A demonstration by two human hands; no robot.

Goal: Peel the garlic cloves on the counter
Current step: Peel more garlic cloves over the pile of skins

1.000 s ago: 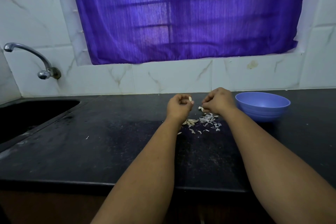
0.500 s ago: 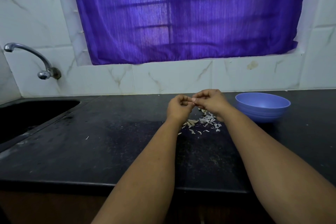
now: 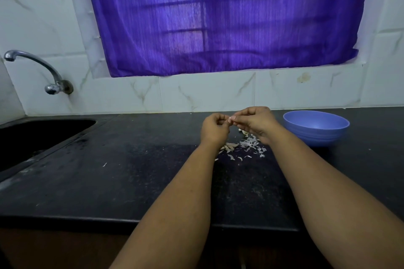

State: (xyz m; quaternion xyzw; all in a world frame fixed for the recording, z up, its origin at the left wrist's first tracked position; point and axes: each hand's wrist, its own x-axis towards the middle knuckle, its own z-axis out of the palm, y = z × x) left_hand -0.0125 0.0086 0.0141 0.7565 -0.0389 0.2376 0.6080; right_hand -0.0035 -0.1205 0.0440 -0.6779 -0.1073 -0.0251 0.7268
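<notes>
My left hand [image 3: 214, 130] and my right hand [image 3: 255, 123] meet above the black counter [image 3: 135, 177], fingertips together. Both pinch one small garlic clove [image 3: 230, 119], mostly hidden by the fingers. Below the hands lies a scatter of papery garlic skins [image 3: 249, 145], with a few pale cloves [image 3: 229, 146] at its left side. Another clove [image 3: 243, 131] shows just under my right hand.
A blue bowl [image 3: 316, 126] stands on the counter right of my right hand. A dark sink [image 3: 32, 137] is sunk into the counter at the left, under a wall tap [image 3: 43, 70]. A purple curtain hangs over the window behind.
My right hand has moved left from above the skins to meet my left hand. Both now pinch the clove that my left hand held alone.
</notes>
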